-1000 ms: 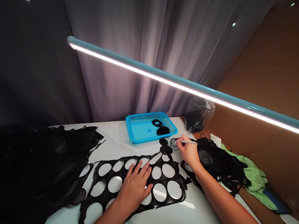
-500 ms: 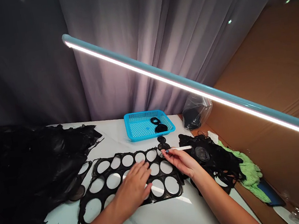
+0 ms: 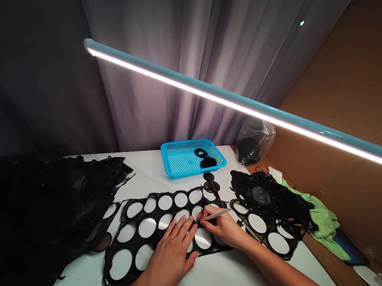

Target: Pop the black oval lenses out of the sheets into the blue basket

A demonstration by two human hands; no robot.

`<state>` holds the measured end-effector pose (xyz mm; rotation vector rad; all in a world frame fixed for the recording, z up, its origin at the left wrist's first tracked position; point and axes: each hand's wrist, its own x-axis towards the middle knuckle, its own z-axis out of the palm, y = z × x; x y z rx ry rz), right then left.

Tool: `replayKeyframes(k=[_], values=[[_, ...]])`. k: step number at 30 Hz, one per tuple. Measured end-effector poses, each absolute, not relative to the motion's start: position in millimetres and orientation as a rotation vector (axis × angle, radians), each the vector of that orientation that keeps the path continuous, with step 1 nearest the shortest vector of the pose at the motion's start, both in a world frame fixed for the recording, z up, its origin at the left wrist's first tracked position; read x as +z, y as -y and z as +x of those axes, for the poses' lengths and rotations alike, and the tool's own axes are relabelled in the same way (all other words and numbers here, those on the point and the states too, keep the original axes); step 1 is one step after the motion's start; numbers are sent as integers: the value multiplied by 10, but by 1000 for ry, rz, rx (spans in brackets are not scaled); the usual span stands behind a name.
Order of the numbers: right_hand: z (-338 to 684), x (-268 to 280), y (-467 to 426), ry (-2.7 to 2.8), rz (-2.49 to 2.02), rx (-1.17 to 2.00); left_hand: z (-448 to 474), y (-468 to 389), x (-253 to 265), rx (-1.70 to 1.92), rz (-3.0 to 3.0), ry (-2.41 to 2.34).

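Note:
A black sheet with rows of round holes [image 3: 136, 244] lies flat on the white table [image 3: 211, 284]. My left hand [image 3: 175, 244] rests palm down on its middle, fingers stretched out. Just right of those fingertips, my right hand [image 3: 222, 226] is closed around a slim white pen-like tool [image 3: 217, 214]. The tool's tip points left and down at the sheet between holes; whether it touches cannot be made out. Small dark discs [image 3: 212, 186] lie at the sheet's far right edge.
A blue basket [image 3: 181, 174] with black rings and discs stands behind the sheet. Black scraps [image 3: 272, 193] and a green cloth [image 3: 325, 221] lie at right. Large black sheeting [image 3: 38, 221] covers the left. A lit tube lamp [image 3: 204, 89] crosses above; a clear bag [image 3: 253, 141] stands far right.
My right hand has moved left and nearer from the sheet's far right edge, bringing the pen-like tool down over the holes. My left hand stays flat on the sheet.

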<state>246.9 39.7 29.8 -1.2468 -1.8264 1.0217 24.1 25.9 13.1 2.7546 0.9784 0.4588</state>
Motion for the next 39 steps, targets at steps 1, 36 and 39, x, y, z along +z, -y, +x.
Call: replayKeyframes(k=[1,36,39], values=[[2470,293,-399,1835,-1244,1008,240,-254,138,456,2752,-984],[3148,429,-601,1525,-1581,542,208,-263,181,574,2769,-948],[2877,416,-355,1375,-1470,991,198,-176,234,560,2784,-871]])
